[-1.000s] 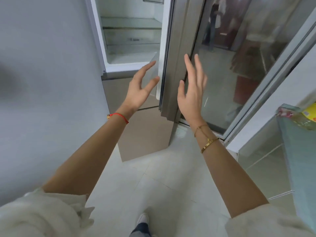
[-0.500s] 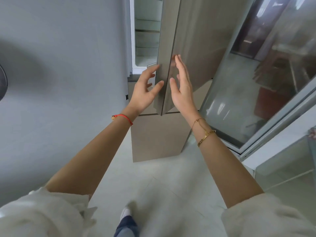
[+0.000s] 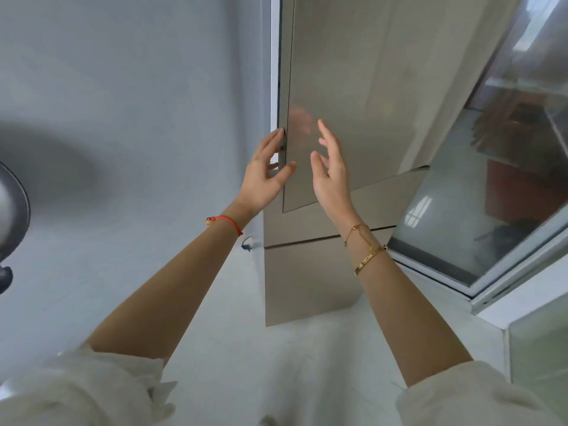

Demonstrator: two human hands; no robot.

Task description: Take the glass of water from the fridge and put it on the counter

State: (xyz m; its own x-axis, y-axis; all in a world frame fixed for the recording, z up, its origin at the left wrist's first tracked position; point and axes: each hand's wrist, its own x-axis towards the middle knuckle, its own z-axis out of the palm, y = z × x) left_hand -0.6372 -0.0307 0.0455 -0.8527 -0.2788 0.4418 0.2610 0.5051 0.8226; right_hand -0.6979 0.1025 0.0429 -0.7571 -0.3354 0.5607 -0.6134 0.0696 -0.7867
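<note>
The fridge's beige upper door [image 3: 353,87] stands almost closed, with only a thin white strip of the interior [image 3: 274,72] showing along its left side. My left hand [image 3: 264,176] is at the door's left edge, fingertips on the edge and thumb on the front face. My right hand [image 3: 332,176] hovers flat and spread just in front of the door face, holding nothing. No glass of water is in view, and no counter either.
Below the door are the fridge's beige drawer fronts [image 3: 307,287]. A grey wall [image 3: 123,118] is close on the left, with a round metal object [image 3: 12,210] at the frame's edge. A glass sliding door [image 3: 491,195] is on the right, and pale floor tiles [image 3: 276,364] lie below.
The fridge door has swung from wide open to nearly closed, hiding the shelves. Both hands followed it, and the view shifted so the fridge sits more central.
</note>
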